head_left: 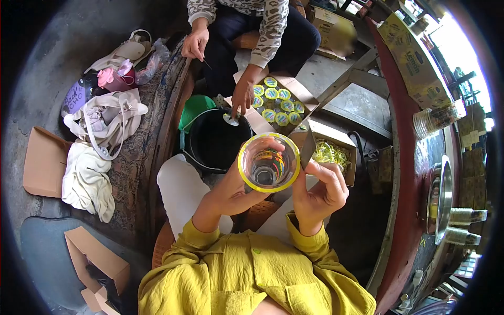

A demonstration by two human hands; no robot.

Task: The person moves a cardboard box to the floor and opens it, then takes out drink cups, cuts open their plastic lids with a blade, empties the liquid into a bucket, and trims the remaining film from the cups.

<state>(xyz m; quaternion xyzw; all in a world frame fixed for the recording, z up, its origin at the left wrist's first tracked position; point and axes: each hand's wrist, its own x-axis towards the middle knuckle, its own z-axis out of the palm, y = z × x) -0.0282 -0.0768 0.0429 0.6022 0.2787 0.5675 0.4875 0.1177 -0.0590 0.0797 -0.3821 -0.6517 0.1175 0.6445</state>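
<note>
My left hand [231,191] is wrapped round a clear plastic cup [265,173] with a yellow rim, its open mouth facing me and coloured print on its wall. Close to the cup's right side, my right hand [321,191] pinches a thin, flat, dull grey blade [308,150] between thumb and fingers. The blade points up beside the rim; whether it touches the rim I cannot tell. Beyond the cup stands a black bucket [210,139]. Behind my right hand is a carton [350,152] holding thin yellow strips [332,156].
Across from me a person's hand [243,94] holds a small sealed cup [231,119] over the bucket; their other hand [195,43] pinches a thin tool. A carton [307,100] contains several lidded cups. Bags [105,118] lie at left; stacked cups [438,118] and a metal tray [445,194] at right.
</note>
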